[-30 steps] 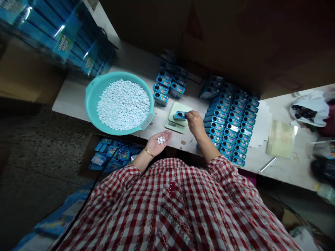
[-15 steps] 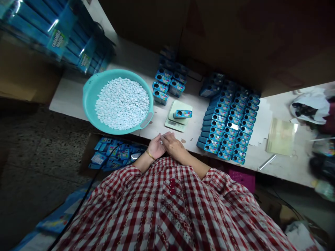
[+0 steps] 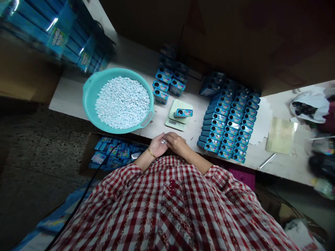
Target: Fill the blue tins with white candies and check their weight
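Note:
My left hand [image 3: 158,146], palm up and cupped, holds a few small white candies [image 3: 163,142]. Over its fingers lies my right hand [image 3: 177,143], its fingers bent together at the candies; what its fingertips grip is hidden. Just beyond the hands, a pale kitchen scale [image 3: 176,124] carries one blue tin [image 3: 184,113] with a dark round opening in its top. To the left stands a turquoise basin [image 3: 90,116] full of the same white candies.
Rows of blue tins [image 3: 217,130] fill the table's right part, some with white candies on top. A smaller group of tins [image 3: 161,96] stands behind the scale. Blue packs [image 3: 117,153] lie in a box below the edge. A metal tube [image 3: 267,161] lies far right.
My right hand has shifted slightly right and its fingers have drawn back over the left palm, so more of the candies there show. The tin on the scale has not moved.

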Available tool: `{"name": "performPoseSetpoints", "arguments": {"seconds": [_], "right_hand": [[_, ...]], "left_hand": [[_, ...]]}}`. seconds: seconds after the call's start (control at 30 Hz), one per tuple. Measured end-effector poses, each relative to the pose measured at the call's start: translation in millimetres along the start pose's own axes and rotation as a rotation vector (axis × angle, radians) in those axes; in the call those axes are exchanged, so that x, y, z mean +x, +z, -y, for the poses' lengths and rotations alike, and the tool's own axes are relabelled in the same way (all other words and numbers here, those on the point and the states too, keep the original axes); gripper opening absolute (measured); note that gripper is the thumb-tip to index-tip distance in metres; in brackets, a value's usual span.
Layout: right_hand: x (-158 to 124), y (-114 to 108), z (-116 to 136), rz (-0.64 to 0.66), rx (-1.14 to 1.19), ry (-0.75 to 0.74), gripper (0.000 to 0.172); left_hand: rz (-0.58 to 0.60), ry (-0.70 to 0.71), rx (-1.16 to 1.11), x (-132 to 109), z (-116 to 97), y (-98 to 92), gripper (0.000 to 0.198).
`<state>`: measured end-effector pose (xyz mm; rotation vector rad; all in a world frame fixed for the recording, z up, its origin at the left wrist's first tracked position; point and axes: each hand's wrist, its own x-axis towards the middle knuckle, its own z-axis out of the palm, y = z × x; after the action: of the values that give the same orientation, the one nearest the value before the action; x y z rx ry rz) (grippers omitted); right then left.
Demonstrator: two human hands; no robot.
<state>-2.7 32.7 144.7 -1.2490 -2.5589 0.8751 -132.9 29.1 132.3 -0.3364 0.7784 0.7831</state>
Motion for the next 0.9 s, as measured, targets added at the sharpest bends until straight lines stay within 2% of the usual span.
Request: {"name": "performPoseSetpoints", "arguments": {"seconds": [0.13,0.23,0.3,0.47,0.57,0.67,0.77,0.9], "right_hand": [[6,-16,-14,-0.137,0.097,-0.013,0.018],[19,-38,-32,-0.308,0.124,0.083,0.018],[29,-52,-45,-0.364,0.080,0.152,0.019],[50,-68,-66,-0.289,-0.092,0.279,0.023],[50,-70,-69,-0.288,-0.073,0.292,0.026],[39,-65,-62,-0.344,-0.001,0.262,0.027],[27,-49,-39,-0.342,0.019,0.209,0.028],[15,-20,5,-0.084,0.000,0.060,0.032]], "left_hand": [[0.012,0.039,-0.025,7,-5,19.5,0.029],[0.003,0.096,-0.024,9,-14,35.5,0.030],[-0.002,0.106,0.001,7,-19,40.5,0.031],[-0.043,0.109,0.029,1,-20,33.4,0.029],[-0.058,0.100,0.017,-1,-16,27.0,0.029],[-0.047,0.104,-0.002,0,-16,23.8,0.031],[-0.043,0.115,-0.029,2,-17,22.8,0.034],[-0.022,0.092,-0.031,1,-14,19.4,0.041]]}}
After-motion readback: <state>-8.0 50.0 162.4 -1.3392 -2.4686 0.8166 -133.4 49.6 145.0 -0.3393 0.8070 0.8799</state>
